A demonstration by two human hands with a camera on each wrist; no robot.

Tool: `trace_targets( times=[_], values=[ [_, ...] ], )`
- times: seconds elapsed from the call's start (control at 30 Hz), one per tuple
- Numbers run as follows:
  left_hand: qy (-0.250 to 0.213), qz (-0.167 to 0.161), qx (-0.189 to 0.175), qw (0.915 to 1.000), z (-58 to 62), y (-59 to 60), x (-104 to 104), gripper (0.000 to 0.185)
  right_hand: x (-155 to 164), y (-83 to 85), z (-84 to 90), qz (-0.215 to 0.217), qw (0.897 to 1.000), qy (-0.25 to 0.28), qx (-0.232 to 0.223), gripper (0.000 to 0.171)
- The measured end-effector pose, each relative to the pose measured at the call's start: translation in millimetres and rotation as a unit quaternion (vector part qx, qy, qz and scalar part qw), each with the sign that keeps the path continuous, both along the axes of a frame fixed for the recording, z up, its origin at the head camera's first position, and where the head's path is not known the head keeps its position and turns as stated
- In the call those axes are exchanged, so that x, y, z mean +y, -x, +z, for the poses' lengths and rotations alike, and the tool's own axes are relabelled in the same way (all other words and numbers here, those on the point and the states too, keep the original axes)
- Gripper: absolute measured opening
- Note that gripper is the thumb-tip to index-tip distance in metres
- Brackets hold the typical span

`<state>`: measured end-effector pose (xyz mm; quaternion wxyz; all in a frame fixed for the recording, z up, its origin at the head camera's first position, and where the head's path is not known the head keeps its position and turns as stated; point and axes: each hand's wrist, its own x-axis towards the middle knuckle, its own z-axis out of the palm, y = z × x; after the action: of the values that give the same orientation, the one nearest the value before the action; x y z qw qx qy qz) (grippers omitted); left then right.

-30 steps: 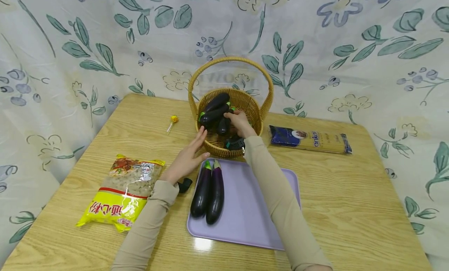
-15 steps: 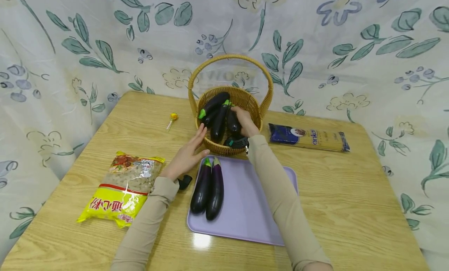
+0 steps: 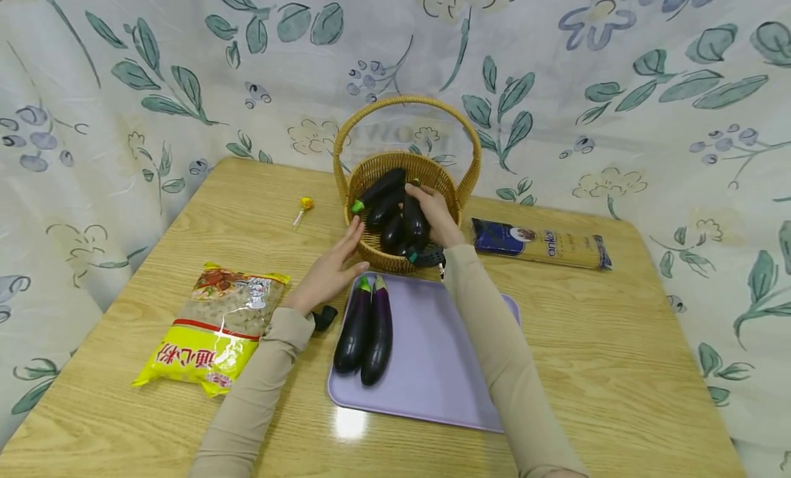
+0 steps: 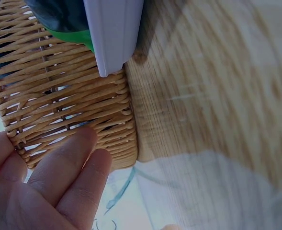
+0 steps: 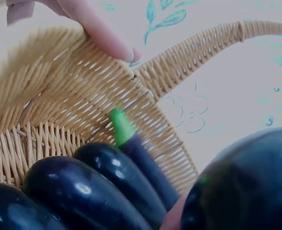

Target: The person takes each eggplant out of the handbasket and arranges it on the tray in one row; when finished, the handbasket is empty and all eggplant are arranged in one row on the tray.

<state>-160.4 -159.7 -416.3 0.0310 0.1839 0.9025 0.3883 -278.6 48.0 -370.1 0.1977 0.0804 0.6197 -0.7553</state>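
Nearest the camera, low centre of the head view, the lilac tray (image 3: 445, 368) lies on the worktop (image 3: 618, 368) with two eggplants (image 3: 367, 327) side by side along its left edge. Left of it sits a yellow pasta bag (image 3: 213, 327).

Moving up, the left hand (image 3: 330, 272) lies flat-fingered against the basket (image 3: 395, 262) wall, steadying it; the left wrist view shows straight fingers (image 4: 69, 167) touching the weave, holding nothing.

Inside the basket, the right hand (image 3: 432, 213) is curled round one eggplant (image 3: 414, 224), its green cap pointing toward the tray; three more eggplants (image 3: 380, 200) lie beside it, plainly seen in the right wrist view (image 5: 83, 187).

This looks like the pick-up step: one eggplant gripped, not yet clear of the rim. The lift calls for raising it over the near rim and under the tall handle (image 3: 404, 110), then down to the bare tray right of the pair. The handle arch and the neighbouring eggplants are what could snag.

Further back: a lollipop (image 3: 304, 207) at upper left, a spaghetti pack (image 3: 544, 244) at right, the floral cloth (image 3: 185, 86) behind.
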Motion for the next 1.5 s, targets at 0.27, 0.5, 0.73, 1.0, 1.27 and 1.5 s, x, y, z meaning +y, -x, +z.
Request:
trace_targets(
  times=[0.27,0.5,0.73,1.0,1.27,1.5],
  values=[
    [-0.001,0.002,-0.007,1.0,-0.8,-0.1,-1,0.071,1,-12.7,9.3,0.003,1.0,0.001,0.024,0.074],
    [0.003,0.002,-0.011,0.9999,1.0,0.8,-3,0.071,2,-25.6,20.2,0.006,0.999,0.026,0.046,0.072],
    [0.0,0.002,-0.018,0.9998,1.3,0.7,-1,0.07,7,-37.7,25.1,0.015,0.998,0.034,0.056,0.073],
    [-0.002,0.003,-0.022,0.9998,1.5,0.6,0,0.071,14,-51.5,28.1,0.022,0.997,0.022,0.072,0.068],
    [0.003,0.002,-0.015,0.9999,3.3,0.6,0,0.071,18,-61.2,26.4,0.026,0.996,0.003,0.091,0.051],
    [0.001,0.003,-0.017,0.9999,2.4,0.8,2,0.071,21,-65.4,18.8,0.049,0.995,0.007,0.088,0.041]
  ],
)
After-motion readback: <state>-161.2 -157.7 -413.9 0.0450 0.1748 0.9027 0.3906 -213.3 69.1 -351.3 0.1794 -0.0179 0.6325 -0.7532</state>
